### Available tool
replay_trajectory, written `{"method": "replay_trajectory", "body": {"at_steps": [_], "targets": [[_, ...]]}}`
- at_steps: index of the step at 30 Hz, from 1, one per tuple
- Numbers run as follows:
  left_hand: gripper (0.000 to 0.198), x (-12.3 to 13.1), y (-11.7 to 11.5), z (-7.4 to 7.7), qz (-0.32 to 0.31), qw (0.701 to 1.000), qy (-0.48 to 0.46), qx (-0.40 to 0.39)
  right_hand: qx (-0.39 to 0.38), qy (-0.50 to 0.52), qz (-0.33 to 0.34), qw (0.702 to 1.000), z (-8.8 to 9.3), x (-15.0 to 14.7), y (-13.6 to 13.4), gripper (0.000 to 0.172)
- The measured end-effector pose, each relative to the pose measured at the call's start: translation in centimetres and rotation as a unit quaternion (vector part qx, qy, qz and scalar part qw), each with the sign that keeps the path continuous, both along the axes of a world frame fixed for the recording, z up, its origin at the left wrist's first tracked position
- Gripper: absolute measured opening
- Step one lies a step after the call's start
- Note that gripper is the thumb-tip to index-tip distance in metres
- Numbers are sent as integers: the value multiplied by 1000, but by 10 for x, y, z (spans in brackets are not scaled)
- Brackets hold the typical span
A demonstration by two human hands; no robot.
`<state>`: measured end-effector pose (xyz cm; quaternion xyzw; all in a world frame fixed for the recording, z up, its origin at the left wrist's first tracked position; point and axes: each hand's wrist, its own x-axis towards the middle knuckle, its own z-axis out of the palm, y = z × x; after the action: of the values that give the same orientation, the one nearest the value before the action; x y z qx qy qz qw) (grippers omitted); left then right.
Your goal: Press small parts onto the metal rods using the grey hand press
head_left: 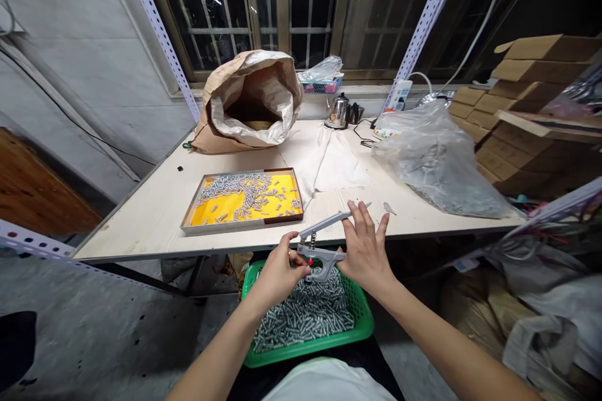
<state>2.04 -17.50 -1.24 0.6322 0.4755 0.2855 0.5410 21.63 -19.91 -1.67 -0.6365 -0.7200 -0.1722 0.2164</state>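
My right hand (pixel 365 245) grips a grey hand tool (pixel 324 223) with two long handles and a coil spring between them. Its fingers lie over the upper handle, and the thumb side is at the lower one. My left hand (pixel 282 269) is closed at the tool's head, beside a small red part (pixel 310 262); whatever its fingertips pinch is too small to tell. Directly below both hands, a green plastic basket (pixel 308 354) rests at my lap, filled with small silvery metal pieces (pixel 305 316) that look like springs or screws.
On the table (pixel 155 213) lies a shallow tray (pixel 244 227) with a yellow bottom and similar pieces. Behind it stands an open paper sack (pixel 211 119). A kettle (pixel 338 111), a white cloth (pixel 336 169), a plastic bag (pixel 433 150) and stacked cardboard boxes (pixel 522 94) are farther back and right.
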Motion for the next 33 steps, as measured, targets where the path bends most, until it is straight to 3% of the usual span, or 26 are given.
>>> {"method": "replay_trajectory", "body": {"at_steps": [8,14,16,20,23,27,30,33], "targets": [[76,1,0,-2,6,998,-38,-54,8,17,6,1000,0,-2,-3,50],[80,-5,-3,3,10,993,-84,-84,53,23,30,998,3,0,1,27],[81,-9,-3,8,28,992,-98,-72,46,4,41,998,2,4,5,26],[71,-14,-3,13,115,985,-122,-35,-34,-74,56,995,-6,12,16,16],[62,-12,-4,11,141,982,-114,-48,-57,-98,75,991,-12,15,24,4],[52,-4,-7,7,111,988,-76,-75,-52,-108,76,990,-11,10,29,6],[39,-2,-7,6,86,992,-62,-72,-31,-97,48,994,-2,7,30,18],[24,-2,-5,7,78,992,-67,-78,-5,-81,27,996,8,4,28,18]]}}
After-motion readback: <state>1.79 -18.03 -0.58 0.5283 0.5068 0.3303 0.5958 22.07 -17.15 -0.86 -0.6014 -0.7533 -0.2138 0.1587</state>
